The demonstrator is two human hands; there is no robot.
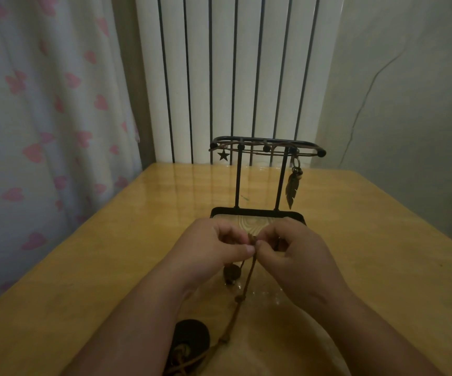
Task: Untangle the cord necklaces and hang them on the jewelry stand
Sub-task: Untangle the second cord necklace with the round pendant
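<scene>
A black metal jewelry stand (pixel 267 147) with a wooden base stands on the table. From its top rail hang a star pendant (pixel 223 155) at the left and a feather pendant (pixel 292 189) at the right. In front of the base, my left hand (pixel 214 246) and my right hand (pixel 287 248) meet fingertip to fingertip, both pinching a brown cord necklace (pixel 242 294). The knotted cord runs down toward me to a dark round pendant (pixel 192 340) lying on the table. A smaller dark pendant (pixel 231 273) hangs just below my left hand.
The glossy wooden table (pixel 368 240) stretches to both sides. Behind it stand a white radiator (pixel 230 77), a curtain with pink hearts (pixel 43 118) at the left and a pale wall at the right.
</scene>
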